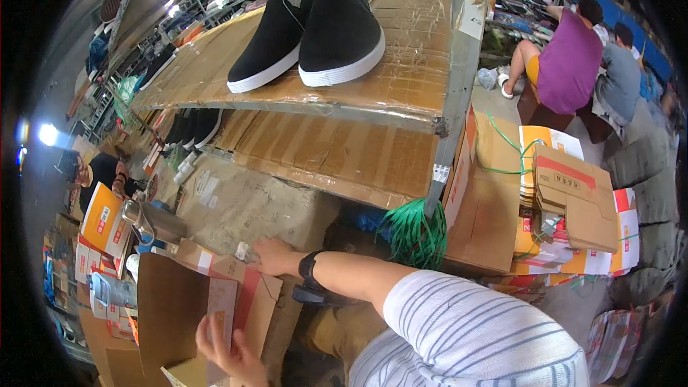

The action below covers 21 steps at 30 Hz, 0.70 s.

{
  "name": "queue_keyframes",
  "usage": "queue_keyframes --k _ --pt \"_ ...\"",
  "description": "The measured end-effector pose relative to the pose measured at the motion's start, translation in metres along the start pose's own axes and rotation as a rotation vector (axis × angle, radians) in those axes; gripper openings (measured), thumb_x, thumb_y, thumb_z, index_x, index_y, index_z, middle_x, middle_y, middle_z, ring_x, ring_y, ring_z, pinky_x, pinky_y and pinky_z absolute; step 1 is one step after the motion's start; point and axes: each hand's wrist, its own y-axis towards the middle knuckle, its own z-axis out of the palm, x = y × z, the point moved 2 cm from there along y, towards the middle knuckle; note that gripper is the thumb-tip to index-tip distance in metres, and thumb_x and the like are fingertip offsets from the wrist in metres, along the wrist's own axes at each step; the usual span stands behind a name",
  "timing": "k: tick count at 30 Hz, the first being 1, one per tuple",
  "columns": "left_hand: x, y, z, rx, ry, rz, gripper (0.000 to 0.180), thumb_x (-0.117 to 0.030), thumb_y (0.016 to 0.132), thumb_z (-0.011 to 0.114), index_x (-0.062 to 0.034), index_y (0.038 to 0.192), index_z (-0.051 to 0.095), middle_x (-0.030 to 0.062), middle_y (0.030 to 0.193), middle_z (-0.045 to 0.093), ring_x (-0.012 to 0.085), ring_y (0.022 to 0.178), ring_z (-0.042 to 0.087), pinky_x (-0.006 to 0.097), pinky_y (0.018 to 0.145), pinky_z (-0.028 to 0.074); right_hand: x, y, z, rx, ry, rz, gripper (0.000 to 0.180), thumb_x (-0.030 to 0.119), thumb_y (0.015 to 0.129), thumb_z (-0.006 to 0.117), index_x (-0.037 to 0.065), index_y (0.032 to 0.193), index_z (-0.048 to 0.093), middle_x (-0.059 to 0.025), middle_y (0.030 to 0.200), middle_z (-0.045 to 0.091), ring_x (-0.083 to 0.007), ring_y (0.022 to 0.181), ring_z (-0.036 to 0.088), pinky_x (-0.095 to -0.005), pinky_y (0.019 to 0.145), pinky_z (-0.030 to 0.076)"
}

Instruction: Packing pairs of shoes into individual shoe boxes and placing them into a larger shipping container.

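Note:
An open brown cardboard box point(168, 308) with a red-striped side stands low in front of me. My left hand point(233, 358) is at its inside, the fingers and thumb around a pale flap point(221, 304) that bears a small orange mark. Beyond the box's far right corner is my right hand point(274, 256), with a black watch point(308, 265) on that wrist. Its fingers are bent, and a small crumpled white piece point(244, 251) lies right at their tips. Whether those fingers grip it or the box edge is hidden.
A cardboard-covered metal rack point(416, 50) stands ahead, bearing black slip-on shoes point(342, 36). Green plastic strips point(416, 233) hang from its post point(462, 64). Flattened cartons point(573, 193) are stacked at right; a metal flask point(154, 222) is at left. Other people sit at both sides.

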Motion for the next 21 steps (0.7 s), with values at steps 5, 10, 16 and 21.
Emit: queue_keyframes --k 5,10,16,21 --pt "-0.149 0.013 0.024 0.025 -0.537 0.237 0.038 -0.026 0.089 0.057 -0.0006 0.116 0.059 0.0172 0.115 0.058 0.0322 0.108 0.054 0.044 0.092 0.042 -0.006 0.004 -0.006 0.003 0.027 0.066 0.054 0.046 0.086 0.055 0.002 0.117 0.053 -0.0241 0.11 0.053 -0.0415 0.101 0.056 -0.0485 0.085 0.046" --pt "-0.15 0.033 0.04 0.778 0.09 0.402 0.053 -0.052 0.079 0.059 -0.0052 0.103 0.065 0.0123 0.109 0.063 0.0272 0.102 0.058 0.057 0.097 0.034 -0.008 -0.003 -0.001 -0.015 0.013 0.052 0.055 0.047 0.085 0.057 0.003 0.119 0.053 -0.0246 0.11 0.054 -0.0419 0.1 0.056 -0.0486 0.084 0.046" --pt "-0.173 0.035 0.016 0.142 -0.787 0.195 0.046 -0.038 0.091 0.045 -0.0024 0.115 0.059 0.0191 0.115 0.06 0.0314 0.109 0.056 0.054 0.102 0.03 0.006 -0.005 0.002 -0.054 -0.049 0.01 0.057 0.049 0.083 0.058 0.004 0.118 0.053 -0.0266 0.117 0.049 -0.0428 0.102 0.056 -0.049 0.084 0.046" --pt "-0.175 0.044 0.055 0.758 -0.049 0.563 0.04 -0.046 0.082 0.056 -0.0082 0.093 0.067 0.007 0.101 0.064 0.0248 0.096 0.059 0.059 0.097 0.029 -0.012 -0.002 0.003 -0.011 -0.038 -0.027 0.061 0.049 0.082 0.059 0.006 0.125 0.048 -0.0256 0.119 0.046 -0.043 0.102 0.055 -0.0498 0.087 0.044"
